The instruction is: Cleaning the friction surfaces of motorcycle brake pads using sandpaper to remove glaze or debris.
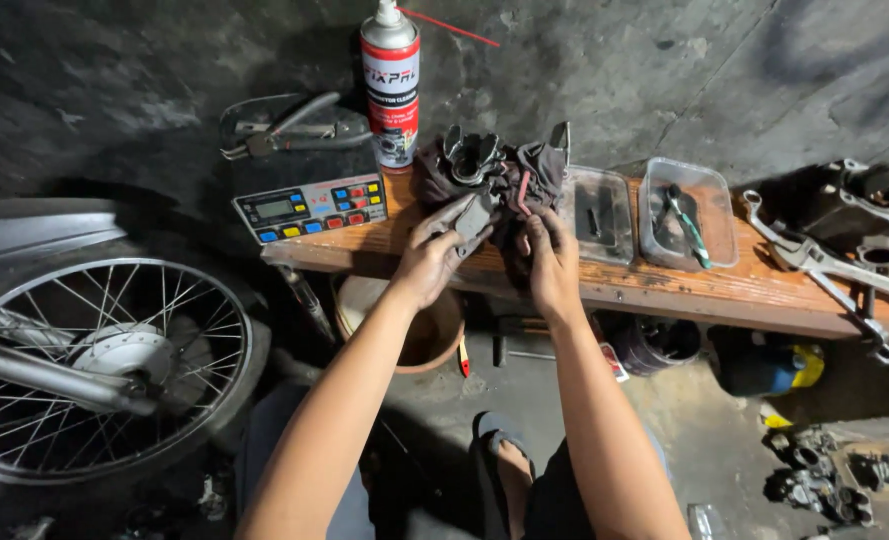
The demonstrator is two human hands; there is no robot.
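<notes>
Dark, greasy cloth (524, 185) bunched around a grey metal engine part (469, 160) sits at the frame's upper centre on the wooden counter (664, 290), the left hand (434, 260) with fingers curled on a flat metal piece (469, 215), the right hand (552, 265) pinching the cloth beside clear plastic trays (686, 212).

Head cam, looks down, close over wooden bench (724, 295)

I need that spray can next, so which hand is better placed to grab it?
Probably the left hand: the spray can stands up-left of it, while the right hand grips the dark rag.
</notes>
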